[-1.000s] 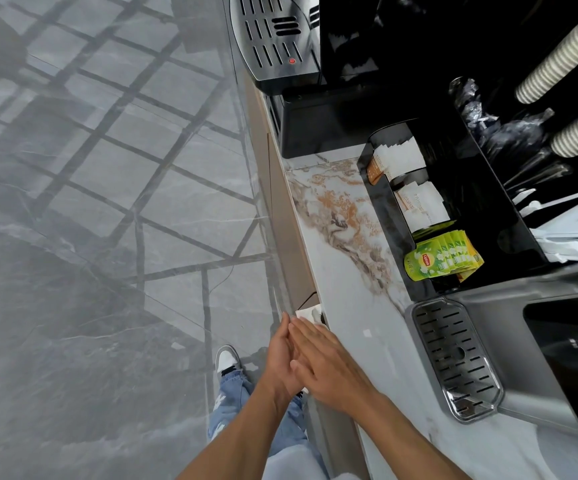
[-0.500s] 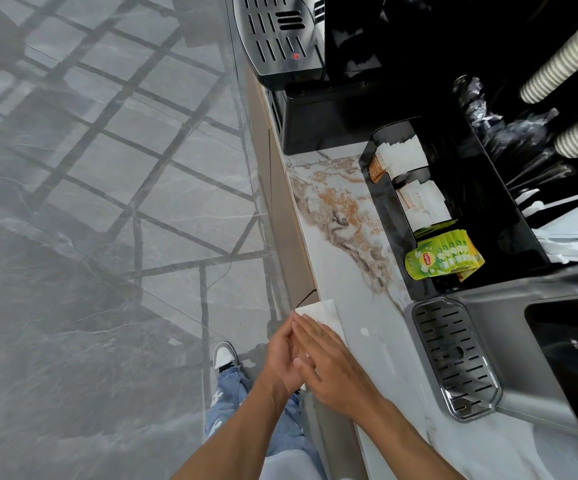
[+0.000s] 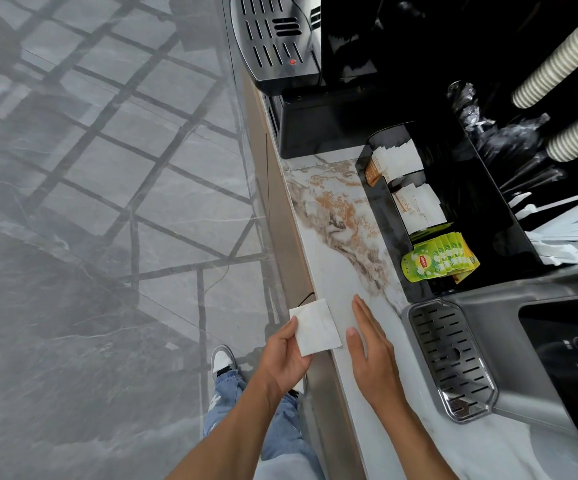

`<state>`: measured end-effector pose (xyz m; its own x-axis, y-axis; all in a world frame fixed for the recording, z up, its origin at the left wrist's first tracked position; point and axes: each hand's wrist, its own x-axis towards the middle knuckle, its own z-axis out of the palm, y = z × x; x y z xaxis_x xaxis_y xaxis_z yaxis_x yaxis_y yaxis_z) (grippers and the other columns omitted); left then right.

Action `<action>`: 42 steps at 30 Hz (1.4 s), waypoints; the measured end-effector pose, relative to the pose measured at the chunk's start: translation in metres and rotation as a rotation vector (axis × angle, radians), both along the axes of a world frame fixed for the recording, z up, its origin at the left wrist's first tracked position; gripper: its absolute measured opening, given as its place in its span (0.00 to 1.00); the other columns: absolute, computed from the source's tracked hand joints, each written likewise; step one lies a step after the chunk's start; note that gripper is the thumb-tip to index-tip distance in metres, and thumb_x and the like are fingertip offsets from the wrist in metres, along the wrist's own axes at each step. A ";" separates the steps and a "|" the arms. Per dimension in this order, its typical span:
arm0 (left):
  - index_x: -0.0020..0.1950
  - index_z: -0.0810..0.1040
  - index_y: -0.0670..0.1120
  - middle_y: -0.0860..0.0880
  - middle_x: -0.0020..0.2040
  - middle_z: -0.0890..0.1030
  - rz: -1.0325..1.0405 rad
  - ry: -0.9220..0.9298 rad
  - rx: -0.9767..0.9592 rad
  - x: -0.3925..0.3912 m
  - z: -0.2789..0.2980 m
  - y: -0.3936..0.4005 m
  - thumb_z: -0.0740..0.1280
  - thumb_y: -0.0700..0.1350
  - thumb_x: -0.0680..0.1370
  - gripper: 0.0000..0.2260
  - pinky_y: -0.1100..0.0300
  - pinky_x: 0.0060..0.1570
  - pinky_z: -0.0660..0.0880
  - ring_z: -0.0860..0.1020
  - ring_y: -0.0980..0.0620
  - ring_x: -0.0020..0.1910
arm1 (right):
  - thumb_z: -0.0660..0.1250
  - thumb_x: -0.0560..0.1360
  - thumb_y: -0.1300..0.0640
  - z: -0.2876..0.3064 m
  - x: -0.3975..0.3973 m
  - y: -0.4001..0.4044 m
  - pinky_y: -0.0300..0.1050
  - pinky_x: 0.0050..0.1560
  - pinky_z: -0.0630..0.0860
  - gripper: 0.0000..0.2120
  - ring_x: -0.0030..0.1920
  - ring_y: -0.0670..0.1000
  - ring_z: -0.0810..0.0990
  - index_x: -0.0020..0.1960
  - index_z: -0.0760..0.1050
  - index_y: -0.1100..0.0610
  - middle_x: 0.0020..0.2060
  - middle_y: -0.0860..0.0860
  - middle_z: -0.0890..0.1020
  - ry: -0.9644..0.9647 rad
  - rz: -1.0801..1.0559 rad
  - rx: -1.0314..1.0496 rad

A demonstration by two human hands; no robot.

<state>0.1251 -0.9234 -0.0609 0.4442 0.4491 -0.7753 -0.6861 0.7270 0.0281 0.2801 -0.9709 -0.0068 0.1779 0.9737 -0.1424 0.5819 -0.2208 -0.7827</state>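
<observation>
Napkin (image 3: 315,327), single, pinched by left hand (image 3: 285,358); right hand (image 3: 370,355) flat.

We see a marble counter (image 3: 332,278) carrying a black machine (image 3: 318,129) at its far end, with a black tray (image 3: 384,216) and a grey machine (image 3: 509,306) along the back. A paper (image 3: 315,327) seemingly overlaps its front edge.

right of the grip of the left hand (image 3: 285,358), a slotted metal drip tray (image 3: 450,362) sits on the marble counter (image 3: 336,237); farther ahead and right, green lipton tea packets (image 3: 436,261) and white sachets (image 3: 419,206) fill a black organiser (image 3: 377,202); paper cup stacks (image 3: 564,53) lie far right; grey tiled floor (image 3: 107,202) spreads left
</observation>
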 end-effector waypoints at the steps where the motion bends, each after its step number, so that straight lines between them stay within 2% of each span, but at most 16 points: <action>1: 0.72 0.70 0.35 0.34 0.69 0.76 0.004 -0.009 0.007 -0.001 0.001 0.000 0.57 0.45 0.83 0.20 0.43 0.63 0.73 0.75 0.36 0.67 | 0.54 0.81 0.51 0.000 0.001 0.000 0.31 0.73 0.54 0.24 0.75 0.39 0.59 0.76 0.57 0.51 0.74 0.43 0.62 0.003 -0.001 -0.006; 4: 0.70 0.71 0.35 0.34 0.65 0.79 0.017 -0.024 0.019 -0.005 0.004 -0.001 0.56 0.45 0.83 0.19 0.45 0.52 0.81 0.81 0.37 0.60 | 0.54 0.81 0.50 0.000 0.001 0.000 0.30 0.72 0.54 0.24 0.74 0.35 0.57 0.76 0.57 0.51 0.74 0.42 0.62 0.005 -0.006 -0.025; 5: 0.70 0.71 0.35 0.34 0.65 0.79 0.019 -0.023 0.023 -0.007 0.005 -0.002 0.56 0.45 0.83 0.19 0.45 0.53 0.81 0.81 0.37 0.60 | 0.54 0.81 0.50 0.000 0.001 -0.001 0.29 0.72 0.54 0.24 0.74 0.34 0.57 0.76 0.57 0.51 0.74 0.42 0.62 0.008 -0.009 -0.030; 9: 0.72 0.70 0.35 0.34 0.69 0.76 0.021 -0.002 0.018 -0.016 0.006 -0.004 0.57 0.45 0.83 0.20 0.44 0.68 0.69 0.74 0.36 0.68 | 0.55 0.82 0.51 0.002 -0.002 0.000 0.27 0.71 0.53 0.24 0.74 0.38 0.58 0.77 0.57 0.52 0.74 0.43 0.61 0.009 0.003 -0.044; 11: 0.72 0.70 0.35 0.34 0.69 0.75 0.029 -0.005 0.028 -0.020 0.009 -0.006 0.58 0.44 0.82 0.21 0.44 0.69 0.67 0.73 0.36 0.69 | 0.56 0.82 0.53 0.002 -0.003 0.001 0.26 0.70 0.52 0.24 0.74 0.41 0.59 0.77 0.58 0.54 0.74 0.44 0.62 0.014 0.004 -0.051; 15: 0.68 0.74 0.33 0.34 0.68 0.77 0.044 -0.080 0.074 -0.026 0.023 -0.007 0.60 0.44 0.80 0.20 0.45 0.67 0.69 0.77 0.36 0.65 | 0.57 0.82 0.55 0.005 -0.011 0.005 0.26 0.69 0.53 0.24 0.74 0.41 0.60 0.77 0.59 0.54 0.73 0.43 0.63 0.052 -0.020 -0.092; 17: 0.68 0.74 0.32 0.33 0.68 0.76 0.031 -0.069 0.082 -0.028 0.030 -0.007 0.61 0.43 0.79 0.21 0.45 0.71 0.66 0.76 0.36 0.67 | 0.58 0.82 0.55 0.008 -0.016 0.007 0.23 0.67 0.54 0.23 0.72 0.41 0.62 0.76 0.61 0.55 0.72 0.43 0.64 0.094 -0.043 -0.097; 20: 0.71 0.71 0.33 0.33 0.71 0.73 0.012 -0.033 0.086 -0.030 0.040 -0.005 0.62 0.44 0.79 0.23 0.44 0.76 0.57 0.69 0.36 0.72 | 0.60 0.81 0.53 0.017 -0.022 0.013 0.31 0.67 0.62 0.22 0.69 0.42 0.69 0.74 0.65 0.55 0.70 0.45 0.71 0.256 -0.123 -0.136; 22: 0.72 0.70 0.33 0.33 0.72 0.72 0.010 -0.030 0.099 -0.030 0.048 -0.003 0.62 0.44 0.79 0.24 0.44 0.77 0.56 0.69 0.36 0.72 | 0.62 0.81 0.51 0.024 -0.021 0.017 0.30 0.60 0.69 0.22 0.62 0.36 0.74 0.73 0.67 0.54 0.65 0.44 0.76 0.404 -0.182 -0.195; 24: 0.72 0.70 0.33 0.33 0.71 0.72 0.003 -0.045 0.131 -0.029 0.057 -0.001 0.62 0.44 0.79 0.23 0.43 0.75 0.60 0.71 0.35 0.70 | 0.63 0.80 0.51 0.030 -0.019 0.021 0.26 0.50 0.73 0.22 0.53 0.30 0.77 0.72 0.68 0.54 0.56 0.41 0.79 0.514 -0.218 -0.236; 26: 0.70 0.71 0.33 0.32 0.71 0.73 -0.012 -0.069 0.167 -0.026 0.069 0.001 0.61 0.44 0.80 0.22 0.41 0.70 0.68 0.73 0.34 0.69 | 0.66 0.79 0.52 0.036 -0.017 0.022 0.32 0.45 0.77 0.19 0.50 0.36 0.81 0.68 0.72 0.55 0.52 0.44 0.82 0.635 -0.258 -0.265; 28: 0.68 0.73 0.32 0.32 0.70 0.73 -0.038 -0.083 0.195 -0.021 0.084 0.002 0.62 0.44 0.79 0.21 0.40 0.64 0.75 0.74 0.34 0.68 | 0.69 0.76 0.50 0.043 -0.013 0.021 0.38 0.42 0.78 0.15 0.48 0.45 0.85 0.60 0.78 0.55 0.49 0.49 0.86 0.715 -0.262 -0.264; 31: 0.65 0.76 0.31 0.31 0.69 0.75 -0.093 -0.102 0.211 -0.013 0.102 0.004 0.63 0.43 0.78 0.20 0.40 0.56 0.80 0.76 0.34 0.65 | 0.70 0.71 0.47 0.056 -0.004 0.016 0.40 0.35 0.76 0.14 0.40 0.47 0.83 0.49 0.81 0.56 0.40 0.50 0.86 0.729 -0.262 -0.251; 34: 0.63 0.77 0.31 0.30 0.66 0.76 -0.184 -0.109 0.227 -0.005 0.115 0.004 0.62 0.42 0.78 0.19 0.44 0.46 0.82 0.80 0.33 0.60 | 0.72 0.73 0.54 0.062 0.010 0.009 0.40 0.31 0.71 0.08 0.34 0.47 0.80 0.45 0.79 0.59 0.34 0.50 0.84 0.744 -0.261 -0.226; 38: 0.64 0.76 0.32 0.31 0.65 0.78 -0.305 -0.078 0.291 0.005 0.131 0.004 0.62 0.42 0.79 0.18 0.47 0.43 0.83 0.80 0.34 0.59 | 0.71 0.74 0.63 0.072 0.027 -0.005 0.39 0.27 0.68 0.07 0.32 0.49 0.75 0.42 0.75 0.65 0.32 0.54 0.80 0.784 -0.285 -0.199; 42: 0.62 0.78 0.35 0.33 0.61 0.81 -0.440 0.072 0.436 0.016 0.144 0.002 0.61 0.43 0.81 0.15 0.50 0.46 0.82 0.81 0.37 0.59 | 0.71 0.75 0.62 0.084 0.037 -0.023 0.38 0.26 0.66 0.08 0.31 0.47 0.74 0.38 0.75 0.58 0.31 0.53 0.79 0.840 -0.340 -0.151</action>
<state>0.1412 -0.9214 0.0827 0.6126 0.5177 -0.5972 -0.3100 0.8525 0.4210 0.3176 -0.9938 0.0772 0.2322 0.8484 -0.4758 -0.2800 -0.4101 -0.8680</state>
